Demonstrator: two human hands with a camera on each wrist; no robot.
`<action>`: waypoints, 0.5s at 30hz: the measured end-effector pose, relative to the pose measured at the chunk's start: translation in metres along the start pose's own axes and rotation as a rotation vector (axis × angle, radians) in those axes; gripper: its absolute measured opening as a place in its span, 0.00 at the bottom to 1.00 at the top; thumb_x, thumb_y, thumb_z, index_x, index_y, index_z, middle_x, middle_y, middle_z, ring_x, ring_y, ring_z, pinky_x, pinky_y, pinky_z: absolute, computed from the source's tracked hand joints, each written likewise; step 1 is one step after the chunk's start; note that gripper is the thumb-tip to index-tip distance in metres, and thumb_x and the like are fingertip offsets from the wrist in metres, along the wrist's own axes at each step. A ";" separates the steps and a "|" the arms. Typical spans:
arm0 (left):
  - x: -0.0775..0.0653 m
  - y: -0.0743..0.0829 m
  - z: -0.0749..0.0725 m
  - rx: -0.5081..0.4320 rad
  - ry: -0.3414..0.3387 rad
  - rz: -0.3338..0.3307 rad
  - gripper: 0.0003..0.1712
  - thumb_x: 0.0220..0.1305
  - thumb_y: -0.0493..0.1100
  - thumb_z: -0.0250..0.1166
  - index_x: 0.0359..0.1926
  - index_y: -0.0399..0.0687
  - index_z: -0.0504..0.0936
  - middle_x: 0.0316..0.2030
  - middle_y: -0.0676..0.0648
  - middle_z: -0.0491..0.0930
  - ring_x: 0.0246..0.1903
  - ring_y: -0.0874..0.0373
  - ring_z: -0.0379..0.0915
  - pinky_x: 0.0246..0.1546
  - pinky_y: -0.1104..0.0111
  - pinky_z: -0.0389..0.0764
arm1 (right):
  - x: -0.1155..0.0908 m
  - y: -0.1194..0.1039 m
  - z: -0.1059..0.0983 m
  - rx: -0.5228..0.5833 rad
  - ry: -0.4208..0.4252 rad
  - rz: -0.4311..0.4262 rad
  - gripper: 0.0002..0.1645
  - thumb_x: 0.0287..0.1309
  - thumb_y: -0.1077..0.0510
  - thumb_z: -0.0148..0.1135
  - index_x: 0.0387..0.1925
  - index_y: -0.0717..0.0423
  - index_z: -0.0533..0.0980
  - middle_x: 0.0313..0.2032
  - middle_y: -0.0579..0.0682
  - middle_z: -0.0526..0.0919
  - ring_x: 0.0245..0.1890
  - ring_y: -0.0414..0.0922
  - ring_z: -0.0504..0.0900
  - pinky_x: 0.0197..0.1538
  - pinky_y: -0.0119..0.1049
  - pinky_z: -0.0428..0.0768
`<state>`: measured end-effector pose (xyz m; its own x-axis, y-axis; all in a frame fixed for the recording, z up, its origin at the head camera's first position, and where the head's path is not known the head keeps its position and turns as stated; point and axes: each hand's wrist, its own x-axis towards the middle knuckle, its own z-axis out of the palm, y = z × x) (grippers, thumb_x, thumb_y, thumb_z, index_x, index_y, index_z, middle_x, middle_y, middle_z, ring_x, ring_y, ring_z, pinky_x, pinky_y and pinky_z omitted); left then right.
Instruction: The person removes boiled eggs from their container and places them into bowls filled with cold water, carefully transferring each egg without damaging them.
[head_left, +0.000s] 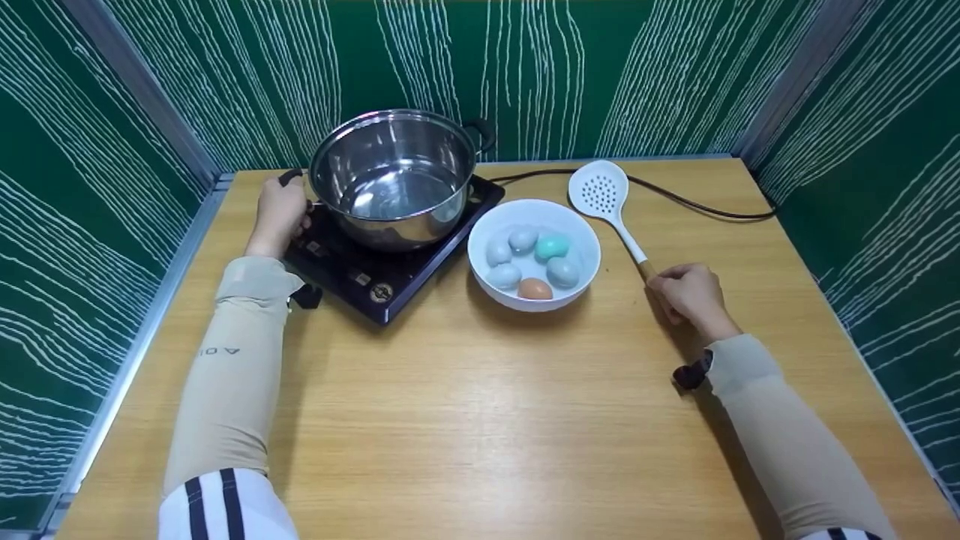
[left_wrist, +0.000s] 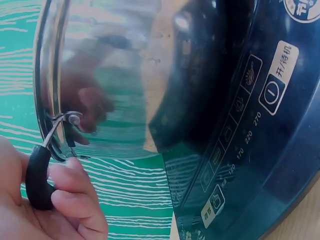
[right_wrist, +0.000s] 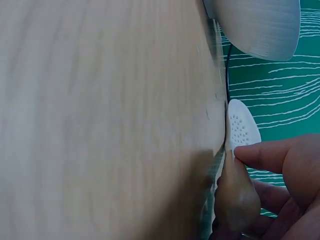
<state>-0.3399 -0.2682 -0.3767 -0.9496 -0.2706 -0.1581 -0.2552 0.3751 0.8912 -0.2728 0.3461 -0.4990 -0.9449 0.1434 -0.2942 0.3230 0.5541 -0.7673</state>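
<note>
My left hand grips the black side handle of a steel pot, fingers curled round it in the left wrist view. The pot rests on a black induction cooker and shows a bare, shiny inside. On the right, my right hand holds a white skimmer by its wooden handle, thumb and fingers about it. The skimmer's perforated head points to the back of the table. Between the hands stands a white bowl with several eggs: one brown egg, one teal egg, the others pale blue.
A dark power cord runs along the back of the wooden table, passing behind the skimmer head. Green panels with white lines enclose the table at the back and both sides. The bowl stands close to the cooker's right edge.
</note>
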 end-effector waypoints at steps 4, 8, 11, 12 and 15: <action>-0.006 0.000 0.003 -0.016 0.023 0.000 0.35 0.86 0.56 0.39 0.81 0.39 0.51 0.34 0.50 0.74 0.15 0.68 0.72 0.20 0.75 0.75 | 0.000 0.002 0.005 -0.006 0.049 -0.016 0.23 0.72 0.51 0.67 0.58 0.63 0.82 0.26 0.44 0.80 0.20 0.40 0.80 0.25 0.37 0.83; -0.012 -0.004 0.007 -0.077 0.027 -0.023 0.43 0.86 0.59 0.40 0.86 0.42 0.36 0.46 0.45 0.72 0.18 0.69 0.76 0.22 0.76 0.79 | -0.001 0.002 0.007 -0.026 0.056 -0.014 0.23 0.72 0.50 0.68 0.58 0.63 0.82 0.29 0.46 0.82 0.22 0.42 0.81 0.26 0.38 0.85; -0.017 -0.008 0.009 -0.093 0.042 -0.015 0.45 0.86 0.63 0.40 0.86 0.44 0.34 0.50 0.44 0.71 0.22 0.66 0.79 0.23 0.75 0.81 | -0.002 0.000 0.006 -0.033 0.034 -0.001 0.26 0.72 0.49 0.67 0.60 0.64 0.80 0.32 0.48 0.82 0.24 0.42 0.81 0.27 0.38 0.85; -0.019 -0.009 0.010 -0.086 0.053 -0.006 0.45 0.85 0.64 0.40 0.86 0.44 0.36 0.50 0.43 0.71 0.25 0.64 0.80 0.24 0.74 0.82 | -0.003 -0.001 0.005 -0.029 0.027 0.006 0.26 0.72 0.49 0.67 0.61 0.64 0.79 0.33 0.49 0.83 0.25 0.43 0.81 0.28 0.39 0.86; -0.023 -0.013 0.010 -0.048 0.095 0.017 0.44 0.84 0.66 0.40 0.84 0.44 0.42 0.59 0.37 0.71 0.41 0.57 0.83 0.39 0.70 0.86 | -0.006 -0.006 0.001 -0.031 0.027 0.017 0.28 0.73 0.48 0.67 0.63 0.64 0.78 0.37 0.51 0.82 0.27 0.43 0.80 0.29 0.37 0.84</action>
<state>-0.3161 -0.2580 -0.3892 -0.9316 -0.3483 -0.1038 -0.2281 0.3383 0.9130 -0.2696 0.3409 -0.4930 -0.9406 0.1743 -0.2913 0.3373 0.5768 -0.7440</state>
